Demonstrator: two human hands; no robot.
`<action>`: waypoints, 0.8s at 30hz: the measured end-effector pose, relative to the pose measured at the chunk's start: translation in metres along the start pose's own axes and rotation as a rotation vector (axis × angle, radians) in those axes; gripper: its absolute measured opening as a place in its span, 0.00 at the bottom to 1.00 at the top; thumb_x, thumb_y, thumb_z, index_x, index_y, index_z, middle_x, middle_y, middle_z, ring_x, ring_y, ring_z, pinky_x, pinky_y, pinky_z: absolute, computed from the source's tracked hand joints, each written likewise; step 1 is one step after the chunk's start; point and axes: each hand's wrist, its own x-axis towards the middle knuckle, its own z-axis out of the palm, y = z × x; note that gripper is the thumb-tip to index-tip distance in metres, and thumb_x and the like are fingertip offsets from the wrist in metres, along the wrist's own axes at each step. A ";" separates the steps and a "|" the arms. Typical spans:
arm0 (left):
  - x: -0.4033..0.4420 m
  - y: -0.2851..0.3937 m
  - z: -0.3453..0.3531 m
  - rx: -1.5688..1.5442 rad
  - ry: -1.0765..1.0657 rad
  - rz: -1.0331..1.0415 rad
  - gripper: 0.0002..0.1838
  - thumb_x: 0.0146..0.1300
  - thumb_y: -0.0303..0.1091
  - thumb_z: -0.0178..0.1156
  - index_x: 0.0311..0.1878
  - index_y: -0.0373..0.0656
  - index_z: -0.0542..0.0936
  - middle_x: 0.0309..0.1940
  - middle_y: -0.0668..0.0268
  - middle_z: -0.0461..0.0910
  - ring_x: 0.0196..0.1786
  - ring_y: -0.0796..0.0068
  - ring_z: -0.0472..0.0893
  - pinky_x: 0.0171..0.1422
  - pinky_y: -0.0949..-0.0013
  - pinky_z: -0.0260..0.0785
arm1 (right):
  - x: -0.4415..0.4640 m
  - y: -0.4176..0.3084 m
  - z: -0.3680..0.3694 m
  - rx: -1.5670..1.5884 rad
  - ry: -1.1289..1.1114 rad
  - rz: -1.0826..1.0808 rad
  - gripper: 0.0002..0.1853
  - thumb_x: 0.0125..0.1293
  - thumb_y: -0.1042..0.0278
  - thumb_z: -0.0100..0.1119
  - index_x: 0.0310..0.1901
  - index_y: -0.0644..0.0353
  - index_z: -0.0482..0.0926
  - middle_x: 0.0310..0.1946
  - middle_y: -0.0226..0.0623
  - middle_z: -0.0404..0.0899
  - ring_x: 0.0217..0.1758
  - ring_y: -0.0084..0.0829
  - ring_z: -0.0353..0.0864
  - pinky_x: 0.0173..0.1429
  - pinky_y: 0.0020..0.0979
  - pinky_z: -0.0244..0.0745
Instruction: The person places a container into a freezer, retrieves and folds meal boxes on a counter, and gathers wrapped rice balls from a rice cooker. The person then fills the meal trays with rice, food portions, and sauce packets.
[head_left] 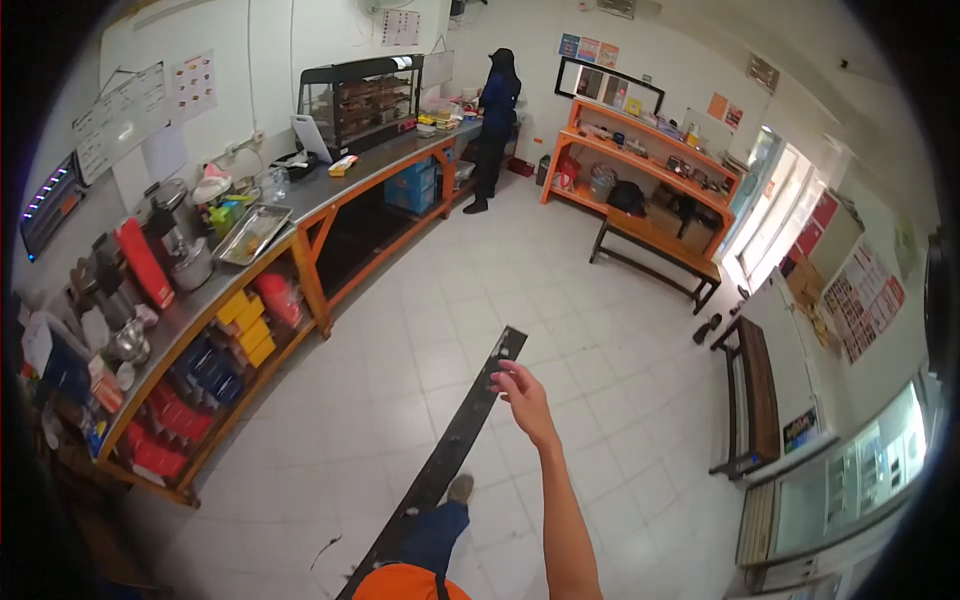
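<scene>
the step in hand looks to be a walk over the tiled floor (590,350), with a shoe (461,487) by the right edge of the dark strip (450,452) that lies on it. the right hand (524,398) is raised over the strip's far end, fingers loosely bent and apart with nothing visible between them, while the left hand is out of sight, so its state i cannot tell. the strip is well apart from the front edge of the bench (392,153), and the next move probably calls only for steady footing.
</scene>
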 end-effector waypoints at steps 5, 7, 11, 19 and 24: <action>0.155 0.254 -0.221 -0.097 0.318 0.214 0.36 0.68 0.62 0.55 0.64 0.40 0.79 0.61 0.51 0.82 0.66 0.49 0.78 0.72 0.50 0.68 | 0.161 0.054 -0.098 0.149 -0.032 0.327 0.19 0.79 0.62 0.55 0.65 0.59 0.75 0.50 0.38 0.86 0.47 0.25 0.86 0.51 0.28 0.80; 0.184 0.382 -0.368 -0.341 0.533 0.202 0.32 0.67 0.57 0.60 0.63 0.40 0.80 0.57 0.51 0.84 0.62 0.48 0.81 0.68 0.53 0.71 | 0.188 0.103 -0.138 0.168 0.003 0.522 0.19 0.79 0.61 0.54 0.65 0.60 0.75 0.51 0.39 0.86 0.46 0.26 0.86 0.50 0.28 0.80; 0.205 0.605 -0.677 -0.532 0.826 0.662 0.20 0.68 0.46 0.64 0.54 0.40 0.82 0.45 0.53 0.88 0.47 0.53 0.87 0.54 0.59 0.79 | 0.274 0.186 -0.230 0.222 0.114 0.785 0.19 0.78 0.57 0.55 0.63 0.59 0.76 0.48 0.39 0.87 0.42 0.29 0.87 0.44 0.29 0.81; 0.333 0.842 -0.917 -0.530 1.102 0.594 0.18 0.69 0.45 0.64 0.50 0.40 0.82 0.35 0.54 0.87 0.36 0.51 0.86 0.44 0.56 0.79 | 0.602 0.319 -0.389 0.082 0.305 0.909 0.18 0.77 0.57 0.55 0.61 0.57 0.77 0.45 0.38 0.86 0.42 0.32 0.87 0.41 0.31 0.81; 0.410 0.834 -0.828 0.019 0.150 0.216 0.36 0.70 0.66 0.50 0.63 0.44 0.80 0.68 0.50 0.75 0.72 0.46 0.71 0.77 0.47 0.60 | 0.846 0.294 -0.408 0.127 -0.021 0.892 0.18 0.78 0.57 0.54 0.62 0.57 0.77 0.50 0.39 0.85 0.46 0.32 0.87 0.48 0.33 0.82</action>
